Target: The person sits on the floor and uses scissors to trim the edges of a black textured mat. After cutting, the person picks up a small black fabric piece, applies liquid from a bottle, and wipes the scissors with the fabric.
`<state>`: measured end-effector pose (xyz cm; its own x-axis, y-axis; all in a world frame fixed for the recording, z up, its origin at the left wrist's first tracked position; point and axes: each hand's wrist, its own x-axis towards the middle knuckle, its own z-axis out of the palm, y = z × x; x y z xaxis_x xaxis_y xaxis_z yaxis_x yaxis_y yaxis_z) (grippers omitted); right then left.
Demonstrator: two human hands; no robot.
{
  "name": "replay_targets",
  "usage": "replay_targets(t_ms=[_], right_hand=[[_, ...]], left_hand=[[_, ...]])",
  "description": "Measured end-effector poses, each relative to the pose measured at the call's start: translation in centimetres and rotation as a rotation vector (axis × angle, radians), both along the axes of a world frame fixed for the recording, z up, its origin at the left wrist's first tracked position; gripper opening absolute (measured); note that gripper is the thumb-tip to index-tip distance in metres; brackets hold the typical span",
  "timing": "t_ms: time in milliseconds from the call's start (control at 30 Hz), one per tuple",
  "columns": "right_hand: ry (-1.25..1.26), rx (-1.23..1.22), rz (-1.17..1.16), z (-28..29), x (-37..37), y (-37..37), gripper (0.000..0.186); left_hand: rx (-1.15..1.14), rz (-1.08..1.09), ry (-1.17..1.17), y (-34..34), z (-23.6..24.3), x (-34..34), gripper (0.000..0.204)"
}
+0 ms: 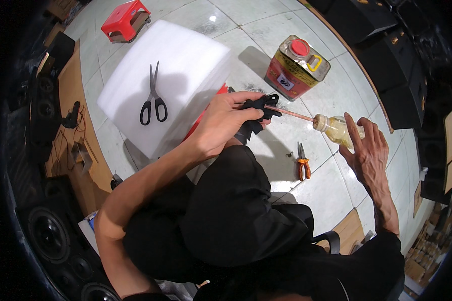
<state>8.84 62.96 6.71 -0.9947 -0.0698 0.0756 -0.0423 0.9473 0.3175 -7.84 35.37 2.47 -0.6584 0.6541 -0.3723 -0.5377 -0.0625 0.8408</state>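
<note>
My left hand (225,116) is closed on a small black piece with an uneven outline (257,104); its exact kind I cannot make out. In my right hand (367,150) is a small clear bottle (336,128) with yellowish contents, tipped on its side. From the bottle's neck a thin reddish-brown tube or stick (294,114) runs left, and its far end meets the black piece. The fingers of my left hand partly cover that piece. On the tiled floor below lies a pair of pliers (302,164) with orange handles.
Black-handled scissors (153,98) lie on a big white foam block (186,45) at the left. A red-capped metal can (296,72) stands ahead. Further back is a red plastic stool (128,17). Black speaker boxes (47,233) line both sides.
</note>
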Motion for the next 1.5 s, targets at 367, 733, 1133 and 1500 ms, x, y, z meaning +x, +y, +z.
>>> replay_targets(t_ms=[367,733,1133,1500], right_hand=[[0.009,0.066,0.024,0.5,-0.3,-0.1,0.088],[-0.008,0.085,0.029,1.0,-0.3,-0.2,0.087],[-0.022,0.051,0.026,0.8,-0.4,-0.4,0.084],[-0.042,-0.228,-0.003,-0.7,-0.9,-0.1,0.072]], left_hand=[[-0.015,-0.008,0.025,-0.1,-0.3,0.0,0.039],[-0.041,-0.034,0.008,0.0,-0.3,0.0,0.041],[-0.017,-0.04,-0.032,-0.1,-0.7,-0.2,0.042],[0.012,-0.031,-0.138,-0.4,-0.7,-0.4,0.047]])
